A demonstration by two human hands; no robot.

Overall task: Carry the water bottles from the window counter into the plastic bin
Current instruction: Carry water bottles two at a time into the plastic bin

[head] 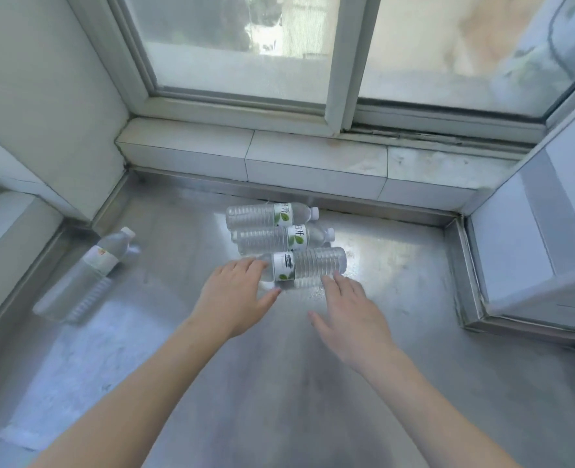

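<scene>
Three clear water bottles with white-and-green labels lie side by side on the steel window counter (pixel 185 336): a far bottle (pixel 266 215), a middle bottle (pixel 279 238) and a near bottle (pixel 308 265). My left hand (pixel 237 295) rests open at the near bottle's neck end, fingers touching it. At the same bottle's base end my right hand (pixel 350 315) is spread, its fingertips just short of it. A larger clear bottle (pixel 87 275) with a white cap lies on its side by the left wall. No plastic bin is in view.
A tiled sill (pixel 313 160) and the window frame (pixel 342 62) rise behind the bottles. A white wall (pixel 43 106) bounds the counter on the left and a white panel (pixel 532 238) on the right. A raised steel lip (pixel 461 265) edges the counter.
</scene>
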